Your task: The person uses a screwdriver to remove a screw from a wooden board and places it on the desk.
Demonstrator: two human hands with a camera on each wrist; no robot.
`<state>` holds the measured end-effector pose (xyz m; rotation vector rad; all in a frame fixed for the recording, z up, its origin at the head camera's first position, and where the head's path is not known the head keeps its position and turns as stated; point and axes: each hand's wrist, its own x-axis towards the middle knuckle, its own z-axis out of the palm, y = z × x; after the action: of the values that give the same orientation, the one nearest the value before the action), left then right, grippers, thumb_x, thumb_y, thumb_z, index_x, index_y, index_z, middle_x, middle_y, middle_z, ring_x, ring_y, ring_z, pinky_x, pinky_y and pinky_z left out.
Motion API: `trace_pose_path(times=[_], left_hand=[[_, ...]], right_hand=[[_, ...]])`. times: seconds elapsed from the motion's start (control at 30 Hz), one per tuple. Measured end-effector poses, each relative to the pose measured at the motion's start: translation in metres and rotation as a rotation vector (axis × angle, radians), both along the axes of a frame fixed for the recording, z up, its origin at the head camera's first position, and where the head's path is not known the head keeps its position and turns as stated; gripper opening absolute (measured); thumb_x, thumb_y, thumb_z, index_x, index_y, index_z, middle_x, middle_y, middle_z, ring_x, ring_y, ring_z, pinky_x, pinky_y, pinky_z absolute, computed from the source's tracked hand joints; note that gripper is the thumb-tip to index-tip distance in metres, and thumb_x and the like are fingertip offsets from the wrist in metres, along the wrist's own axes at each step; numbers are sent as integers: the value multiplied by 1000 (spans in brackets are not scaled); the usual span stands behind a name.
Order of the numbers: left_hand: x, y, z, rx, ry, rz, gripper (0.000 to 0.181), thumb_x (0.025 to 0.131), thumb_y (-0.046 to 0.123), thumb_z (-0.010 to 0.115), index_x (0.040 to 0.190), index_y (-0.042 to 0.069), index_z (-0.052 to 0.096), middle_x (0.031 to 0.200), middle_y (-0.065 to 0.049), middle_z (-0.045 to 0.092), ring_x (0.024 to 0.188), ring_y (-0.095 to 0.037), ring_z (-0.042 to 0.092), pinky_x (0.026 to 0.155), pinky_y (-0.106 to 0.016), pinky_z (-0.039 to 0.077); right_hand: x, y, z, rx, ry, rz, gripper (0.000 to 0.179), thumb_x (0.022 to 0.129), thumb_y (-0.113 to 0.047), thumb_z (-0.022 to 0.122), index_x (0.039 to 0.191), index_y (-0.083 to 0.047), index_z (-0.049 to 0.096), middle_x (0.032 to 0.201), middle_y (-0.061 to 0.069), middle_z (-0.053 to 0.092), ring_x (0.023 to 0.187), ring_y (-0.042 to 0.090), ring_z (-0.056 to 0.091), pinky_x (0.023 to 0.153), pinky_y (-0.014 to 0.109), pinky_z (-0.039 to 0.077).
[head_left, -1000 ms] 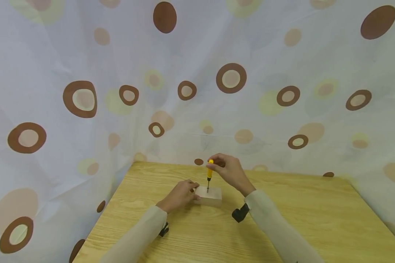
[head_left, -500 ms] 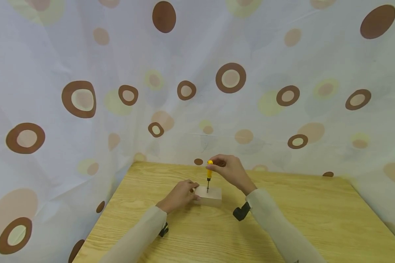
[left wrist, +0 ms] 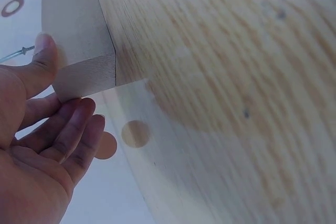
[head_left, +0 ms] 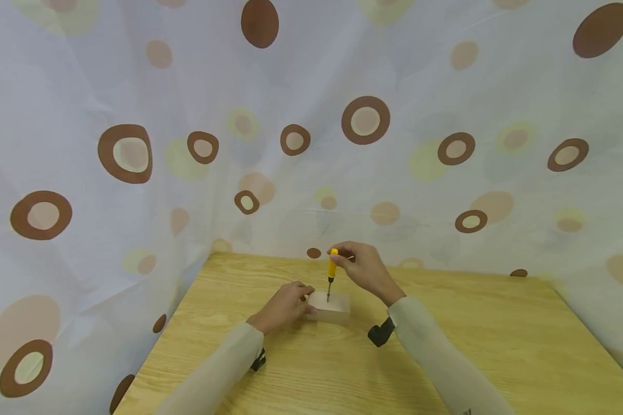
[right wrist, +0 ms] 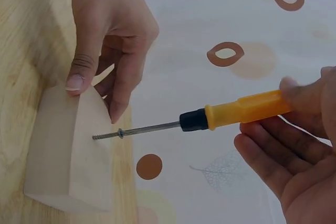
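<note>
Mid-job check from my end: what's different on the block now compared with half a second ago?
Very little. The top of the screwdriver leans slightly further right, with the right hand on its handle. Nothing was taken hold of or let go. The left hand still holds the block, and the screw still stands proud of it.

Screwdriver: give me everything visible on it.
The screwdriver has a yellow, plastic-looking handle with a wider rim at its lower end, a black collar and a thin, straight metal shaft. It stands nearly upright, leaning slightly, handle up, above the pale block. The right hand grips the upper handle between thumb and fingers. The shaft's lower end meets the head of a screw standing at the block's top face, thread exposed; the tip's shape can't be made out.
</note>
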<state>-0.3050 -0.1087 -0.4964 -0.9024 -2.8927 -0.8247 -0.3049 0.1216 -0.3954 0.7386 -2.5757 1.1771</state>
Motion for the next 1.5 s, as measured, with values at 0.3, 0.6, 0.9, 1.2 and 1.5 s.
trace_pose_path(times=[0.3, 0.6, 0.9, 1.2, 1.5], left_hand=[[-3, 1, 0, -22, 12, -14, 50, 96, 30, 75, 134, 0, 66, 128, -14, 67, 101, -21, 68, 83, -29, 57], [-2, 0, 0, -11, 4, -10, 52, 95, 32, 74, 135, 0, 66, 127, -13, 67, 101, -21, 68, 83, -29, 58], [-3, 1, -1, -8, 16, -19, 52, 94, 32, 75, 133, -1, 66, 125, -14, 68, 99, -21, 68, 82, -28, 58], [-1, 0, 1, -7, 7, -13, 52, 95, 32, 74, 135, 0, 65, 127, -14, 67, 102, -22, 68, 84, -30, 58], [0, -1, 3, -12, 15, -12, 52, 95, 31, 74, 134, -2, 65, 126, -15, 67, 101, -23, 68, 84, -31, 58]], right_hand=[[-2, 2, -3, -85, 30, 12, 17, 96, -25, 76, 108, -13, 76, 94, -6, 76, 81, 14, 71, 73, 37, 59], [-1, 1, 2, -53, -12, 12, 23, 96, -34, 76, 111, -17, 77, 98, -6, 75, 87, 15, 72, 77, 38, 60], [0, 0, 2, -23, 52, 20, 17, 98, -18, 72, 115, -17, 78, 100, -3, 77, 84, 15, 71, 70, 35, 57], [0, -1, 2, -70, -41, -70, 29, 96, -35, 76, 114, -14, 69, 102, 0, 76, 91, 18, 72, 80, 42, 59], [2, -4, 0, -133, -59, -159, 24, 89, -32, 84, 97, -13, 71, 92, -2, 73, 85, 18, 70, 78, 41, 58]])
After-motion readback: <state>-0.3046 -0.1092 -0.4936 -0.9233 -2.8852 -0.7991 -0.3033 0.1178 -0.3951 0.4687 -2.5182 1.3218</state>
